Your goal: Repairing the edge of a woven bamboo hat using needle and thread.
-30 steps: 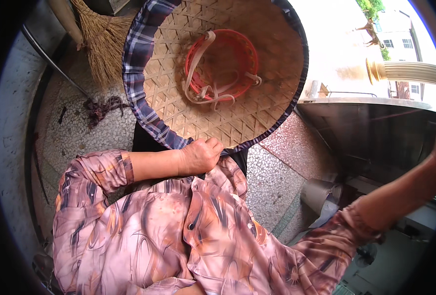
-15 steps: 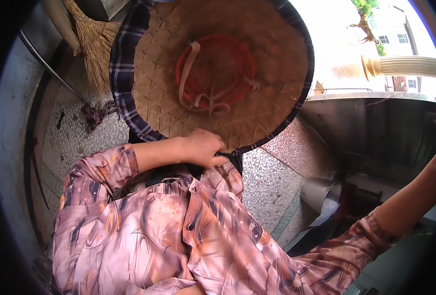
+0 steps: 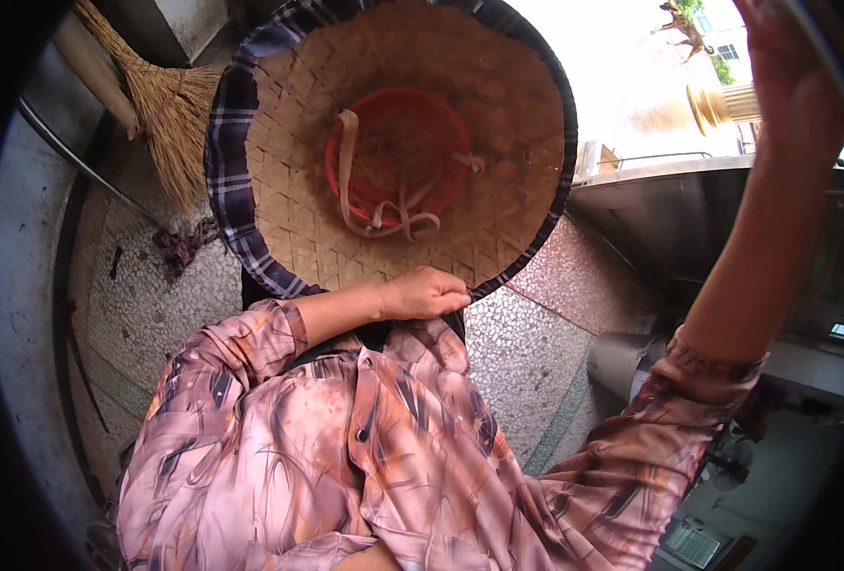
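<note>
A wide woven straw hat (image 3: 294, 205) is turned with its inside facing me. Dark plaid cloth binds its rim, and a red ring (image 3: 332, 162) sits in its crown with a loose pale strap (image 3: 346, 176) across it. My left hand (image 3: 429, 292) is closed on the hat's near rim, thumb and fingers pinched together. Raised at the upper right, away from the hat, is my right hand (image 3: 798, 71). Its fingers run into the dark picture edge, so what they do is hidden.
A straw broom (image 3: 170, 114) leans at the upper left, near a mop (image 3: 184, 243) with a metal handle on the speckled floor (image 3: 517, 352). To the right stand a dark counter (image 3: 650, 219) and a metal bucket (image 3: 617, 362). Bright daylight comes from beyond the counter.
My right arm has swung upward from the right side. The hat has shifted slightly left in the picture, with my left hand still at its rim.
</note>
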Demonstrator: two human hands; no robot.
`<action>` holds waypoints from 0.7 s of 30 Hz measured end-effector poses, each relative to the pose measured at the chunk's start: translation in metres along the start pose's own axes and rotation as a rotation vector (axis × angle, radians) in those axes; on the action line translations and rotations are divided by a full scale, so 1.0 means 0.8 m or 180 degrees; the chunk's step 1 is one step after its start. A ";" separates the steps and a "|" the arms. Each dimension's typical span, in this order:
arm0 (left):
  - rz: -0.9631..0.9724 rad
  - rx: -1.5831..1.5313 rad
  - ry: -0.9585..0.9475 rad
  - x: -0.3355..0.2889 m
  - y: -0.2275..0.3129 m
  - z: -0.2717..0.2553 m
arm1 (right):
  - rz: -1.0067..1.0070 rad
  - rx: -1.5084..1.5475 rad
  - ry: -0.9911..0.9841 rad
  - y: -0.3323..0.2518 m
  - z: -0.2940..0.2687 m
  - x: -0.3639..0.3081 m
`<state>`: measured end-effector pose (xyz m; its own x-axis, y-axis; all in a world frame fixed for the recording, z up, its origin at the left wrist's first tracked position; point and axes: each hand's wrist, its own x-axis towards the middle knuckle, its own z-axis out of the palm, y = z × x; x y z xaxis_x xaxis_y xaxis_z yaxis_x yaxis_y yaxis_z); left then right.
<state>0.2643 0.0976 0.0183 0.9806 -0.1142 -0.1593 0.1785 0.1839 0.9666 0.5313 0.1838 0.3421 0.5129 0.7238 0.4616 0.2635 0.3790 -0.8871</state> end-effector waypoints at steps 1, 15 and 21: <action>-0.0232 -0.0341 0.0085 0.003 -0.009 -0.002 | -0.0015 -0.0008 -0.0065 0.023 0.003 0.002; -0.0798 -0.3132 0.1036 0.003 -0.020 -0.040 | 0.1251 -0.2439 -0.0776 0.232 -0.080 -0.318; -0.0492 -0.3156 0.0574 -0.004 -0.010 -0.048 | 0.2271 0.0311 0.0851 0.199 -0.092 -0.286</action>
<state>0.2628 0.1339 0.0033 0.9241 -0.0714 -0.3753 0.2106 0.9149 0.3444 0.5158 0.0363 0.0951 0.7149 0.6530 -0.2501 -0.2724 -0.0692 -0.9597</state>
